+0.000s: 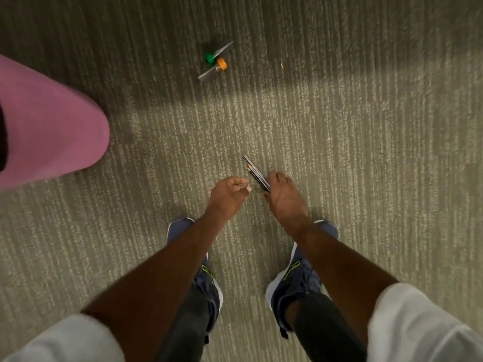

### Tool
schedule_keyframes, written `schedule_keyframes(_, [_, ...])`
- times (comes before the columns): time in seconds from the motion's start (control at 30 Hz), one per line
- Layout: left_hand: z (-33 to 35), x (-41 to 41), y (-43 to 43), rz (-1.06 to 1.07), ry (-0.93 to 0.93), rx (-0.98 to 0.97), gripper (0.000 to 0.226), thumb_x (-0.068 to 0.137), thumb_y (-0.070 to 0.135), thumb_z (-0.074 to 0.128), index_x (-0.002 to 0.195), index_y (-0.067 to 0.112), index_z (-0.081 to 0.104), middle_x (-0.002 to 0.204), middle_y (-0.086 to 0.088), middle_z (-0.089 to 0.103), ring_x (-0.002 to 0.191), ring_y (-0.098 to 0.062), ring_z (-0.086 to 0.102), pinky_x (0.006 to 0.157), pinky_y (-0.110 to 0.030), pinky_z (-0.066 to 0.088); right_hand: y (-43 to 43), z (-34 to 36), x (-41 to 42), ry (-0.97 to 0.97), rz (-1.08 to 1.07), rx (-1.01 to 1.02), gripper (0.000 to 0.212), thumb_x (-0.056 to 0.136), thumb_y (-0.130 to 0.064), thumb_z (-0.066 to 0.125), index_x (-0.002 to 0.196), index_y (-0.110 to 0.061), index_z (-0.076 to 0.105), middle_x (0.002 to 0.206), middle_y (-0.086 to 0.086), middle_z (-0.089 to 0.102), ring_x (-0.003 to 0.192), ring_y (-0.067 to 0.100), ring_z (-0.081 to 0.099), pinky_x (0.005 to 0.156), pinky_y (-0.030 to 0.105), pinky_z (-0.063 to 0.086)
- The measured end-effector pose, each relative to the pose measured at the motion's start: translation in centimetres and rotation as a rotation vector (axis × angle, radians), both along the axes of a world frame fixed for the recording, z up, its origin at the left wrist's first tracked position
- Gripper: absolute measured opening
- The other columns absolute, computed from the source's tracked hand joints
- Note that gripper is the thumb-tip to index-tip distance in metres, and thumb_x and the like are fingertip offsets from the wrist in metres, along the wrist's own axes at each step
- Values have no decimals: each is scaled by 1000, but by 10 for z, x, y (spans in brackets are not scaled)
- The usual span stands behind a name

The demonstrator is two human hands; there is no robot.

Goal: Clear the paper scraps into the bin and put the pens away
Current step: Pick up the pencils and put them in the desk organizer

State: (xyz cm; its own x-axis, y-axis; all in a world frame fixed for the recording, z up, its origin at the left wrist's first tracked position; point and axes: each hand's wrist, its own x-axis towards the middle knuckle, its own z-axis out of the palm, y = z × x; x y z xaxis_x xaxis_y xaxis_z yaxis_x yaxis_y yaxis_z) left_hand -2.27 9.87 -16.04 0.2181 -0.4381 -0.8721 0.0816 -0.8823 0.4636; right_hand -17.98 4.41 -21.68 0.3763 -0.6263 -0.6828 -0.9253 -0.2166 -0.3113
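Head view, looking straight down.

- Your right hand [285, 197] sits just past frame centre toward 5 o'clock. Its fingers are curled round the lower ends of a bundle of thin dark pens [257, 175]. The sharpened tips stick out toward 11 o'clock, above the ribbed grey-beige carpet [366, 152].
- Your left hand [227, 194] is just beside the right, on its 9 o'clock side. Its fingers are loosely curled, thumb near forefinger, with nothing seen between them.
- At 12 o'clock, well apart from both hands, a small green plastic piece [209, 57] and a small orange plastic piece [222, 63] lie on the carpet. They are touching two grey strips [207, 74]; too blurred to identify.
- A tiny tan fleck [281, 66] lies at 1 o'clock.
- A rounded pink shape [52, 126] fills 9 o'clock.
- Your dark blue trainers [298, 278] stand at 6 o'clock.
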Motion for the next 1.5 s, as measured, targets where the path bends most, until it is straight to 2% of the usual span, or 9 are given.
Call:
schedule_keyframes(0.13, [-8, -12, 0, 5, -8, 36, 27, 94, 16, 69, 120, 11, 67, 112, -10, 73, 105, -27, 71, 101, -47, 55, 6, -5, -5, -26, 25, 1, 40, 100, -25, 53, 135, -11, 38, 135, 14, 47, 122, 29, 47, 106, 42, 44])
schedule_keyframes(0.5, [-24, -22, 1, 6, -7, 134, 35, 96, 25, 67, 127, 12, 58, 122, -9, 68, 112, -30, 66, 102, -47, 54, 22, -3, 5, 40, 49, -186, 42, 88, -5, 66, 117, -12, 37, 112, 11, 50, 100, 25, 56, 86, 37, 57])
schedule_keyframes(0.8, [-29, -26, 5, 67, 52, 129, 37, 102, 14, 55, 139, 10, 53, 132, -13, 64, 122, -33, 61, 104, -43, 51, 20, 0, 9, -25, -64, -128, 26, 100, -6, 44, 126, -7, 43, 119, 12, 53, 107, 26, 52, 93, 36, 47])
schedule_keyframes(0.9, [-35, -31, 5, 112, 71, 79, 36, 102, 16, 54, 138, 13, 54, 126, -14, 66, 111, -31, 65, 100, -46, 52, 21, -5, 5, -66, -91, -109, 26, 99, -9, 36, 123, -6, 46, 116, 11, 51, 105, 24, 49, 93, 35, 49])
schedule_keyframes(1.0, [-39, -35, 1, 224, 105, 28, 28, 104, 27, 52, 126, 12, 62, 106, -14, 70, 91, -25, 64, 96, -50, 55, 23, -5, 7, -211, -155, -39, 20, 100, -14, 42, 116, -5, 50, 105, 7, 50, 93, 19, 46, 81, 29, 47])
schedule_keyframes(1.13, [-34, -32, 4, 310, 155, -12, 16, 103, 27, 55, 107, 16, 65, 106, -10, 73, 94, -23, 67, 83, -36, 57, 35, 5, 16, -398, -261, 96, 19, 103, -23, 41, 111, -9, 51, 94, 8, 55, 78, 20, 52, 64, 35, 42])
schedule_keyframes(1.27, [-3, -16, 14, 451, 215, -32, 25, 94, 19, 70, 114, 5, 67, 107, -15, 73, 84, -19, 73, 70, -30, 63, 33, 44, 16, -498, -367, 117, 18, 102, -17, 49, 114, -11, 60, 99, 7, 66, 85, 20, 62, 69, 23, 49])
schedule_keyframes(1.4, [62, -1, 7, 499, 204, -78, 35, 89, 13, 76, 117, -5, 66, 103, -23, 74, 78, -22, 73, 68, -30, 64, 24, 111, 26, -574, -484, 139, 17, 97, -23, 60, 110, -15, 67, 93, -1, 70, 81, 18, 68, 71, 36, 57])
schedule_keyframes(1.5, [119, 11, -5, 452, 146, -123, 39, 84, 17, 80, 115, -3, 68, 98, -18, 77, 76, -20, 76, 68, -30, 64, 6, 179, 41, -594, -556, 139, 13, 93, -14, 67, 105, -20, 70, 96, -4, 72, 84, 10, 70, 76, 25, 56])
